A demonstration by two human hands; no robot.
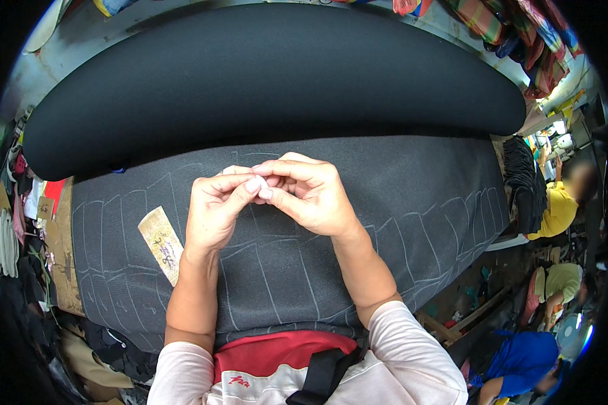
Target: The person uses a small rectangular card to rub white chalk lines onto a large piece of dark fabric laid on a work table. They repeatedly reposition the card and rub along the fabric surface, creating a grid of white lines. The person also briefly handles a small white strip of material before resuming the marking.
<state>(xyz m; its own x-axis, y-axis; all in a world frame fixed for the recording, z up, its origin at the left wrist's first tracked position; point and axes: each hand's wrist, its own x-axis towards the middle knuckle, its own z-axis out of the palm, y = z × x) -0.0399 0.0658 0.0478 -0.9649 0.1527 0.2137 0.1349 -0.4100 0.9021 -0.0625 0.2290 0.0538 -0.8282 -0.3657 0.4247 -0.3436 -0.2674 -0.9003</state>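
My left hand (219,202) and my right hand (311,192) meet over the middle of the dark grey cloth (358,270). Between their thumbs and fingertips is a small white piece of chalk (262,182), mostly covered by the fingers. Both hands are closed in a pinch, held a little above the cloth. White drawn outlines of pattern pieces run across the cloth in rows. A tan card pattern piece (161,246) with handwriting lies on it, beside my left forearm.
A thick black fabric roll (284,71) spans the table's far side. Stacked black cloth pieces (525,185) stand at the right end. Fabric scraps (30,270) crowd the left. Several people work at the right, one in a yellow top (554,209), another in blue (523,361).
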